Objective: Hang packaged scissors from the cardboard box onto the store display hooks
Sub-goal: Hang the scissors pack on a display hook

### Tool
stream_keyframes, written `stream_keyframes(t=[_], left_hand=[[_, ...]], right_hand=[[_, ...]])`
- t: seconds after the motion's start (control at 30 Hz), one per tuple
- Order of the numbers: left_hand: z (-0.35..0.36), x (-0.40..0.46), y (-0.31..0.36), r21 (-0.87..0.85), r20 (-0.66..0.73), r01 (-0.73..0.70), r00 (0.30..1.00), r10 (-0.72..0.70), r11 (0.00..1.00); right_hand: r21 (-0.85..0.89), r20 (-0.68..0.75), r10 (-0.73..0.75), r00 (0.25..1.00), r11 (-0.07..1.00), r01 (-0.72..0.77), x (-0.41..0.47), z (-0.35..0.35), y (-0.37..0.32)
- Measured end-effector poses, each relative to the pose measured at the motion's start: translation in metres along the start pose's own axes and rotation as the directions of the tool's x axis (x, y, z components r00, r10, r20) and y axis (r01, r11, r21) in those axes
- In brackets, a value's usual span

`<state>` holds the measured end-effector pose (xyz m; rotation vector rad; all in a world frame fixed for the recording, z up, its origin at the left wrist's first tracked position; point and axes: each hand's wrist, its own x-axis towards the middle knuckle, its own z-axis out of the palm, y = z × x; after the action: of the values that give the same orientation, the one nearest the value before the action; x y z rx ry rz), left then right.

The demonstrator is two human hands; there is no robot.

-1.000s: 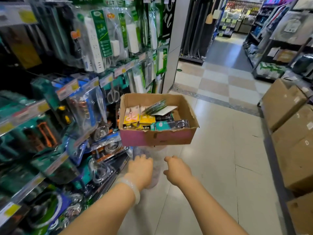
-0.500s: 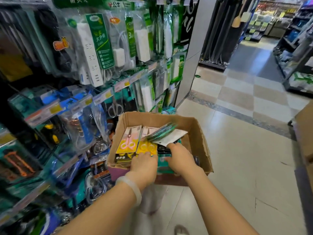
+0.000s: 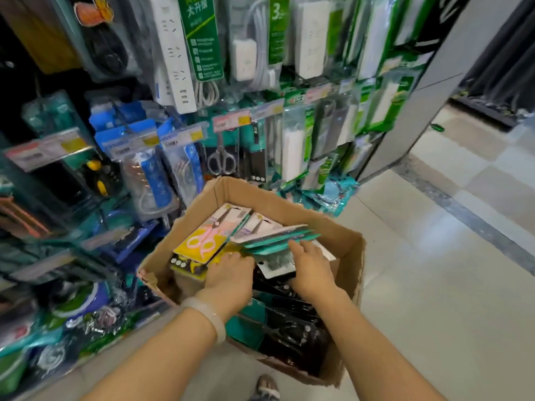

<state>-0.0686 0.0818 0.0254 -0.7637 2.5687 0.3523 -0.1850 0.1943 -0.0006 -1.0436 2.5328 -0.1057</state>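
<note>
Cardboard box (image 3: 346, 273): brown corrugated board, open at the top, its near-left rim torn and ragged; it sits below you just beside the display's lower hooks.
Packaged scissors (image 3: 206, 243): flat card-backed packs stacked inside the box; the one against the left wall has a yellow card with pink scissor handles, with pale packs behind it toward the far wall.
Teal packs (image 3: 278, 241): thin teal-edged cards fanned across the middle of the box, glossy and slightly blurred.
Your left hand (image 3: 230, 280): inside the box near the left wall, fingers curled down among the packs; whether they grip one you cannot tell.
Your right hand (image 3: 311, 269): fingers fairly straight, resting on the teal packs.
Bracelet (image 3: 210, 315): pale, smooth band on your left wrist.
Display scissors (image 3: 221, 160): silver pair hanging just beyond the box's far-left corner.
</note>
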Motion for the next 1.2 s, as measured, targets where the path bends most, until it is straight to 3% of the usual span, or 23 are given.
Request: stream_keyframes(t=[0.1,0.3,0.63,0.73,0.8,0.93,1.1,1.2], left_hand=[[0.009,0.005,0.004,-0.055,-0.021,0.058,0.998,-0.059,0.997],[0.019,0.007,0.008,-0.083,-0.033,0.155,0.987,-0.158,0.984],[0.012,0.007,0.012,-0.178,-0.024,0.226,0.972,-0.234,0.958],[0.009,0.01,0.017,-0.332,-0.115,0.16,0.971,-0.208,0.93],[0.004,0.013,0.023,-0.518,-0.179,0.101,0.958,-0.223,0.849],[-0.008,0.017,0.031,-0.846,-0.144,0.038,0.944,-0.296,0.531],[-0.012,0.012,0.021,-0.966,-0.113,-0.021,0.931,-0.348,0.257],[-0.01,0.003,0.011,-0.999,-0.046,-0.052,0.941,-0.334,-0.006]], right_hand=[[-0.059,0.004,-0.084,0.996,0.995,0.084,0.011,0.005,0.009],[-0.124,-0.137,-0.205,0.969,0.974,0.189,0.029,0.01,0.02],[0.017,-0.272,-0.198,0.942,0.977,0.211,0.045,-0.014,0.026],[0.207,-0.171,-0.182,0.968,0.954,0.216,0.045,-0.033,0.025],[0.461,-0.122,-0.173,0.977,0.862,0.21,0.041,-0.048,0.022],[0.695,-0.101,-0.209,0.973,0.685,0.22,0.027,-0.075,0.014],[0.893,0.001,-0.152,0.988,0.445,0.067,0.028,-0.074,0.002],[0.931,0.077,-0.146,0.986,0.366,-0.018,0.033,-0.067,-0.013]])
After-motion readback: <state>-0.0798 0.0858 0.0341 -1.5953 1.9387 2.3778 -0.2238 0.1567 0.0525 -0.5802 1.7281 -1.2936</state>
